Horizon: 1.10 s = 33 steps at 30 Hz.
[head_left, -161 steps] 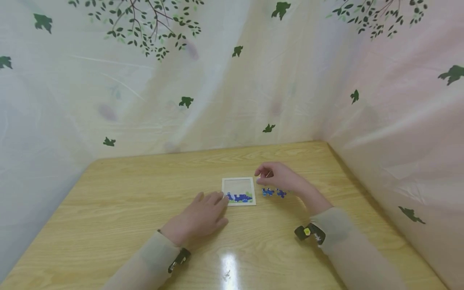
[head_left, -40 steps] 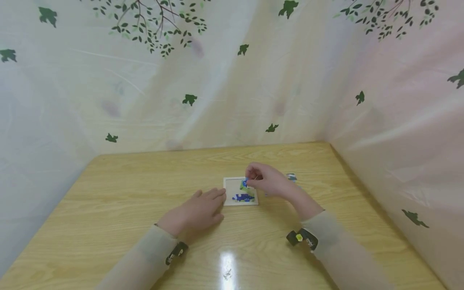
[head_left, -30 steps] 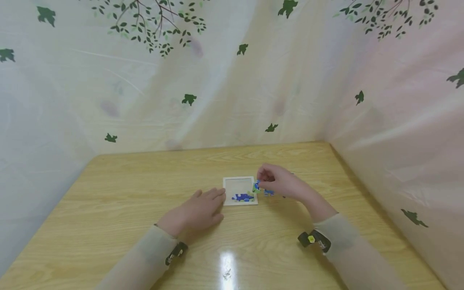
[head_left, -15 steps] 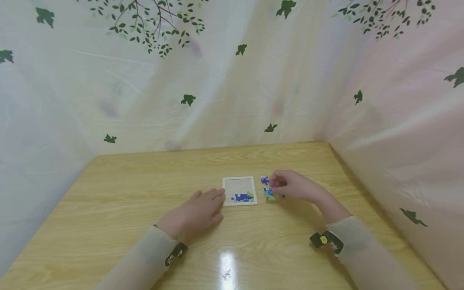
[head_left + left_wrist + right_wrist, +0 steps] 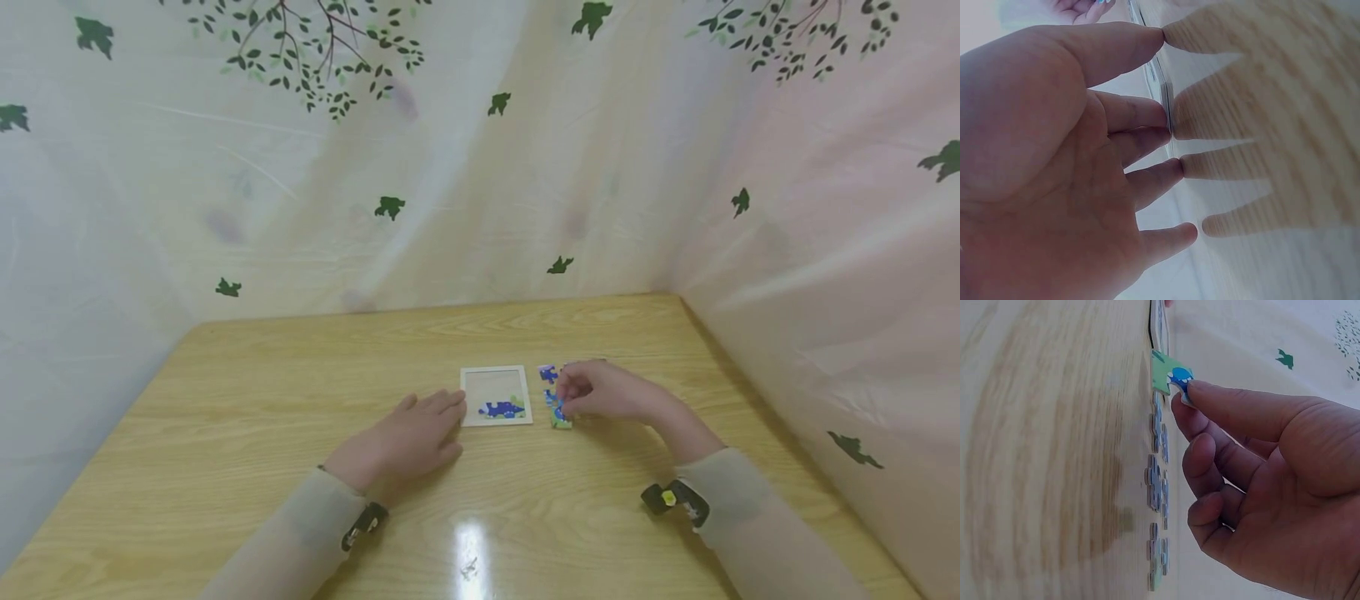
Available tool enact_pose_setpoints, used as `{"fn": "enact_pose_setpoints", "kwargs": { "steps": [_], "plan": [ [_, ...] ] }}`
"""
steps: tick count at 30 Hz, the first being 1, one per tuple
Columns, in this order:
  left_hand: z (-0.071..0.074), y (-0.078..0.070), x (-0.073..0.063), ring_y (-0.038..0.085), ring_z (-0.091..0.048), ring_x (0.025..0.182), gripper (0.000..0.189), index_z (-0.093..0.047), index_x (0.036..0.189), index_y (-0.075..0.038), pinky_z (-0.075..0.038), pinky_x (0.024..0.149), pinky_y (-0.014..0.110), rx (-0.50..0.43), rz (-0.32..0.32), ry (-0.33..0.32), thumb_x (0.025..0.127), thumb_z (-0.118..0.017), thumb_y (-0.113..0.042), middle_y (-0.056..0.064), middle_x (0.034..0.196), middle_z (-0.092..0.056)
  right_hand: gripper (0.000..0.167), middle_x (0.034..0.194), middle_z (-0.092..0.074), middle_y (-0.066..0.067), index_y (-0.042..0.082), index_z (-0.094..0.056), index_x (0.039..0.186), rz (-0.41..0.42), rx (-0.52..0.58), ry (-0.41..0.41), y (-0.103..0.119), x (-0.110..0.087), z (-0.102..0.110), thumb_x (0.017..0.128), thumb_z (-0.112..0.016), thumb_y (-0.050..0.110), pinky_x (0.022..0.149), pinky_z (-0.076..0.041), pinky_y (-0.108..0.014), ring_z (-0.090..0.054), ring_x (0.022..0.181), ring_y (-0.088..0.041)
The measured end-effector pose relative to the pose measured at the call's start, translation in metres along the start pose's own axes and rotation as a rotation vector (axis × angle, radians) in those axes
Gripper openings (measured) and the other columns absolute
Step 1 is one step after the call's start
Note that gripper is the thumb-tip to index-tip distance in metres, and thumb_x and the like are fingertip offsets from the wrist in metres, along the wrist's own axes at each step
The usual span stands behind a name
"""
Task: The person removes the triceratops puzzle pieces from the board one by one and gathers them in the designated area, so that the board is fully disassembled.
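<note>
Between thumb and index finger, my right hand (image 5: 611,392) pinches a green and blue jigsaw puzzle piece (image 5: 1171,372), tilted close over the table. Below and beside it lie several loose puzzle pieces (image 5: 1155,481), partly hidden by the hand in the head view. To the left is a white square puzzle frame (image 5: 496,422), its lower part filled with joined pieces (image 5: 502,408) showing a dark blue figure. My left hand (image 5: 408,437) lies with fingers extended, fingertips at the frame's left edge; in the left wrist view its fingers (image 5: 1150,181) are spread and hold nothing.
The wooden table (image 5: 262,417) reaches back to a pale curtain (image 5: 315,208) printed with leaves and branches. Another curtain side (image 5: 840,292) runs along the right edge. A bright light reflection (image 5: 471,550) shows near the front.
My right hand carried the green and blue piece from over the frame rightward and down beside the loose pieces. My left hand stayed at the frame's edge.
</note>
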<state>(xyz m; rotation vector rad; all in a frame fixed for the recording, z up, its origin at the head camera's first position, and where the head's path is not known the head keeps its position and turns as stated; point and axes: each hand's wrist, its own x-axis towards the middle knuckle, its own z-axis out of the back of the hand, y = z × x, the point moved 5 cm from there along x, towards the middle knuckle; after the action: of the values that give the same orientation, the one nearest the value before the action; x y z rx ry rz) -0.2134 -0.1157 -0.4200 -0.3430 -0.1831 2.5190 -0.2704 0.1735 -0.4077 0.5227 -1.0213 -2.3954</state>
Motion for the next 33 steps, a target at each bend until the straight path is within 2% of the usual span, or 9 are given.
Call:
{"fn": "enact_pose_setpoints", "kwargs": {
  "steps": [4, 9, 14, 22, 33],
  "plan": [
    [0.0, -0.0001, 0.0001, 0.036, -0.024, 0.167, 0.069, -0.038, 0.171, -0.004, -0.018, 0.133, 0.067, -0.006, 0.001, -0.002, 0.115, -0.057, -0.039, 0.012, 0.18, -0.029, 0.01, 0.093, -0.069, -0.002, 0.007, -0.072, 0.104, 0.012, -0.042, -0.006, 0.0011, 0.0005, -0.002, 0.099, -0.081, 0.006, 0.074, -0.053, -0.029, -0.06, 0.086, -0.019],
    [-0.001, 0.0004, 0.0003, 0.036, -0.025, 0.167, 0.068, -0.038, 0.171, -0.004, -0.018, 0.133, 0.067, -0.004, -0.003, -0.004, 0.115, -0.057, -0.039, 0.011, 0.18, -0.029, 0.009, 0.094, -0.068, -0.001, 0.01, -0.072, 0.103, -0.028, -0.087, -0.028, -0.0008, 0.0027, -0.0048, 0.101, -0.08, 0.008, 0.078, -0.053, -0.033, -0.059, 0.088, -0.019],
    [-0.0012, 0.0005, 0.0003, 0.036, -0.024, 0.167, 0.069, -0.038, 0.171, -0.004, -0.018, 0.133, 0.067, 0.0, -0.002, -0.004, 0.115, -0.057, -0.04, 0.011, 0.181, -0.029, 0.008, 0.091, -0.066, 0.0, 0.012, -0.074, 0.101, -0.045, -0.115, -0.038, -0.0021, 0.0043, -0.0075, 0.1, -0.081, 0.008, 0.075, -0.05, -0.032, -0.057, 0.086, -0.018],
    [-0.0018, 0.0004, 0.0005, 0.036, -0.026, 0.166, 0.069, -0.038, 0.171, -0.004, -0.019, 0.133, 0.067, 0.023, -0.01, -0.013, 0.115, -0.057, -0.04, 0.012, 0.18, -0.029, 0.008, 0.083, -0.06, 0.002, 0.013, -0.078, 0.096, -0.019, -0.171, -0.052, -0.0013, 0.005, -0.0086, 0.096, -0.085, 0.009, 0.069, -0.044, -0.029, -0.052, 0.081, -0.016],
    [0.0004, -0.0016, -0.0018, 0.038, -0.026, 0.166, 0.069, -0.038, 0.17, -0.002, -0.019, 0.133, 0.067, 0.01, -0.014, -0.011, 0.115, -0.059, -0.038, 0.014, 0.18, -0.03, 0.008, 0.084, -0.06, 0.003, 0.014, -0.078, 0.096, -0.044, -0.184, -0.038, -0.0055, 0.0067, -0.0105, 0.095, -0.086, 0.011, 0.071, -0.043, -0.029, -0.052, 0.081, -0.016]
  ]
}}
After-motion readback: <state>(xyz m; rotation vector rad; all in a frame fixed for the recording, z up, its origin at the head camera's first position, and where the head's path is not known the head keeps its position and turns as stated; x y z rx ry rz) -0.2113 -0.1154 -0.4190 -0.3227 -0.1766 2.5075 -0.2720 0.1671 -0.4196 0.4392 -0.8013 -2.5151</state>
